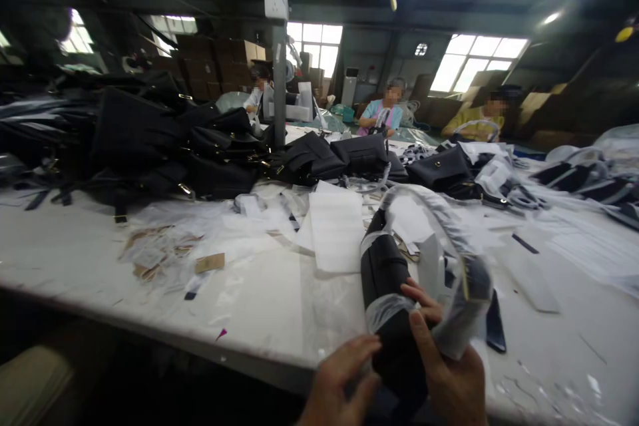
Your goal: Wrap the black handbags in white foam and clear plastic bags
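Note:
A black handbag [383, 263] stands tilted at the table's front edge, with bands of thin white wrapping around its body. Its strap [446, 226] arches up on the right, covered in clear plastic. My right hand [452, 373] grips the bag at its near right side, thumb and fingers pressed on the body by the strap's base. Beside the bag's near left edge is my left hand [344, 379], somewhat blurred, its thumb and fingers bent but apart. Its fingertips are at the bag's edge; whether they touch it is hard to see.
Black bags [144, 133] are heaped along the table's left and back. White sheets [337, 229], brown tags [210, 262] and plastic scraps lie around. A dark strip-like piece [496, 323] lies right of the bag. A metal post [278, 80] rises mid-table; several people sit opposite.

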The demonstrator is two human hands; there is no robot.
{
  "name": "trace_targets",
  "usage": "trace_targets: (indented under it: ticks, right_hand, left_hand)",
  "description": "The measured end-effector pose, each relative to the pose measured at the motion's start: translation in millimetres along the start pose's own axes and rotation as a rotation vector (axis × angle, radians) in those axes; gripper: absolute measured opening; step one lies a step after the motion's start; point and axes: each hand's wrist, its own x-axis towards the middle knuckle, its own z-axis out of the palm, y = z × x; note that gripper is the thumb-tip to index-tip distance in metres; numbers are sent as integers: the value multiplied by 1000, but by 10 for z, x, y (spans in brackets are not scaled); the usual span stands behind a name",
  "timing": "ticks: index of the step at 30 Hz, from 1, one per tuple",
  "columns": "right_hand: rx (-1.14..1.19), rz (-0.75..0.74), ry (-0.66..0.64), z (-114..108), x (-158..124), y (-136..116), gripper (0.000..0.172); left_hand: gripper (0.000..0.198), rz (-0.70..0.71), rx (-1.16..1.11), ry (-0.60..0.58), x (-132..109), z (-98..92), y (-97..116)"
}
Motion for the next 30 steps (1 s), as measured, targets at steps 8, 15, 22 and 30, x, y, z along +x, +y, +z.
trace_targets:
  ticks: [8,15,22,30]
  right_hand:
    - [-21,-46,-33,14,-2,63,10]
    - [-27,-76,-25,-14,11,61,5]
    - [0,-80,9,35,22,41,4]
    - [-42,-87,-19,23,26,56,5]
  left_hand:
    - [44,-14,231,-201,509,-725,-611]
    - [14,-61,429,-324,430,-1084,-889]
    - [32,-424,761,-176,285,-2045,-1235]
    - [36,-216,745,-75,729,-1802,-1031]
